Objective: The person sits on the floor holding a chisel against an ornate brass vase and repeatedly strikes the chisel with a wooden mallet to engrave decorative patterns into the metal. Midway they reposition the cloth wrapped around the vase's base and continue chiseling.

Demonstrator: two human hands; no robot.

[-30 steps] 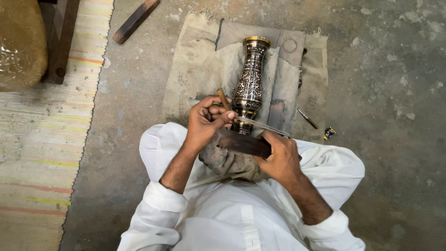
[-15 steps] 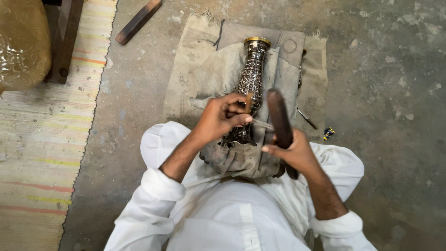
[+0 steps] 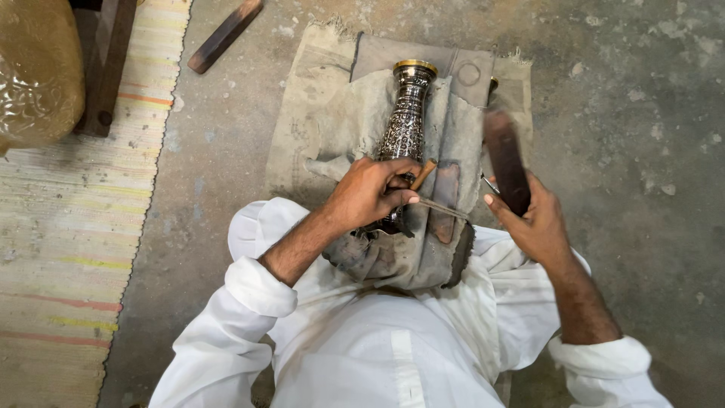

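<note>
An engraved dark metal vase point(image 3: 406, 121) with a brass rim lies on grey cloth point(image 3: 332, 128) across my lap, its mouth pointing away from me. My left hand point(image 3: 370, 193) rests on the vase's lower body and pinches a thin chisel point(image 3: 434, 204) with a wooden end against it. My right hand point(image 3: 532, 223) is raised to the right of the vase, gripping a dark flat wooden mallet point(image 3: 506, 159) that points upward, clear of the chisel.
A striped woven mat point(image 3: 60, 227) covers the floor at left, with a brown wrapped bundle point(image 3: 34, 75) and a dark wooden piece point(image 3: 106, 68) on it. A wooden bar point(image 3: 224, 34) lies on the concrete floor above. Small tools sit by the cloth's right edge.
My right hand has lifted the mallet up and away to the right, from low beside the vase to raised. My left hand stays on the chisel and vase.
</note>
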